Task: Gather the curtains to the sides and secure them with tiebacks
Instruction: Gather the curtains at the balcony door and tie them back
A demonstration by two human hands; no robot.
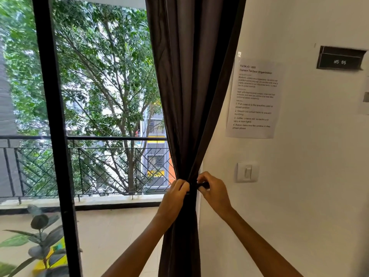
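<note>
A dark brown curtain (191,86) hangs at the right side of the glass door, bunched into a narrow waist at hand height. A dark tieback (193,187) wraps that waist. My left hand (175,193) grips the gathered cloth and the tieback's left end. My right hand (214,189) pinches the tieback's right end, a short dark piece (203,185) sticking out between its fingers. Both hands press against the bunch from either side. The tieback's fastening is hidden by my fingers.
A white wall (299,196) with a light switch (247,172), a taped paper sheet (254,96) and a dark label plate (340,58) stands right of the curtain. A black door frame (54,136) is at left, with a balcony railing (99,156) and a potted plant (40,236) outside.
</note>
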